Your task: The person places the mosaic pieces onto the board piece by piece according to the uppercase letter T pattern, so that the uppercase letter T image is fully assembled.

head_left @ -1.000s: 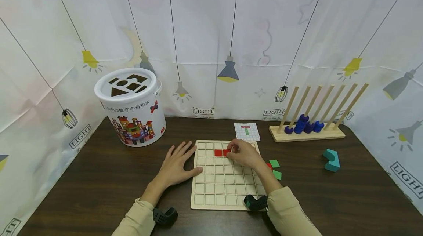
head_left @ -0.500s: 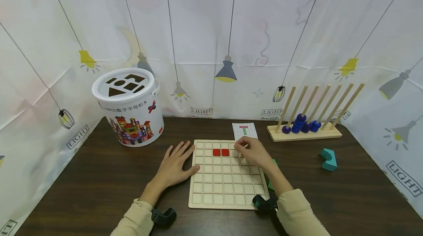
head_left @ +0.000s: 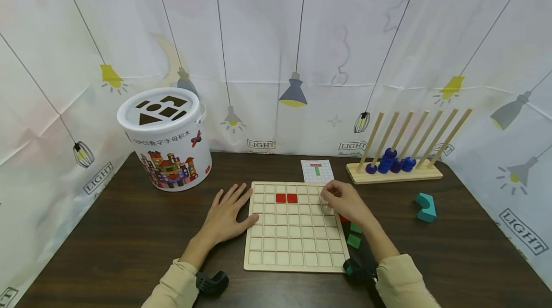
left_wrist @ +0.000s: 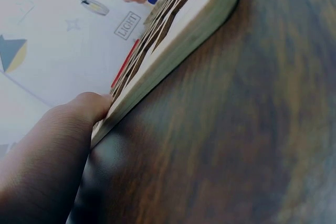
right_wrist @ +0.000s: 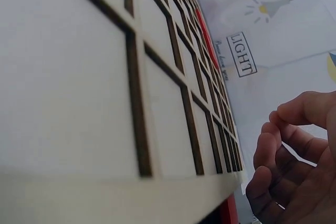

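Drawing away rightward, the right hand (head_left: 345, 199) has been taken off the second red tile (head_left: 292, 198), now uncovered beside the first red tile (head_left: 281, 198) in the wooden grid board (head_left: 282, 244); fingers curled, nothing seen held; that placement is judged done, the red row of the pattern card (head_left: 316, 171) unfinished; left hand (head_left: 225, 218) laid spread, thumb on the board's edge; loose red tile (head_left: 344, 219), green tiles (head_left: 353, 241) left on the bench (head_left: 129, 231).

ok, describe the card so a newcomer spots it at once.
Find the wooden grid board on the dark table. Beyond its far edge, rightward, lies the card. Unlike board or peg rack, it's white with a red-and-green T.
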Demonstrator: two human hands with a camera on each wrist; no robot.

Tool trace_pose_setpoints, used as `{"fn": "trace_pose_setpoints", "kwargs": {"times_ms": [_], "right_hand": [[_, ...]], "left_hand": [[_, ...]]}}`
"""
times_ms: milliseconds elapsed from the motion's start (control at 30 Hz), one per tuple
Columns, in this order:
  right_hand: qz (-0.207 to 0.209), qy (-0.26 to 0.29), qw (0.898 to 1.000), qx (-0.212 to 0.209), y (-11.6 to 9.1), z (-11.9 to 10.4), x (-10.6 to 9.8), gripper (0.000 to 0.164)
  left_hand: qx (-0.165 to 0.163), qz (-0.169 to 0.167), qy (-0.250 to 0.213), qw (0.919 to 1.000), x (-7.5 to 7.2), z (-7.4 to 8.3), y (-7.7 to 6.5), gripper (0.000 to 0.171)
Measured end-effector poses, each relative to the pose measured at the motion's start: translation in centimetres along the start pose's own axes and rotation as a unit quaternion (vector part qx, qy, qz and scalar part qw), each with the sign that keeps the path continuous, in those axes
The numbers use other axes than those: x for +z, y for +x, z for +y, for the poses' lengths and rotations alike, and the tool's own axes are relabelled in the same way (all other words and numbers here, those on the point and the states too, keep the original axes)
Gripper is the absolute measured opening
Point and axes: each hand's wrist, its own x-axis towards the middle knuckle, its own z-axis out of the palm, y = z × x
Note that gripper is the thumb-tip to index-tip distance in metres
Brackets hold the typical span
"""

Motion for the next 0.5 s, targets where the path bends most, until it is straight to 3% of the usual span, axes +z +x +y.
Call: {"fn": "trace_pose_setpoints", "kwargs": {"times_ms": [300, 500], "right_hand": [[0.013, -0.038, 0.999, -0.018, -0.9, 1.3, -1.4, 0.018], [-0.006, -0.052, 0.998, -0.019, -1.4, 1.8, -2.2, 0.019]], "left_hand": [[0.004, 0.004, -0.005, 1.0, -0.1, 0.1, 0.0, 0.076], [0.006, 0.008, -0.009, 0.9999, 0.0, 0.0, -0.1, 0.076]]}}
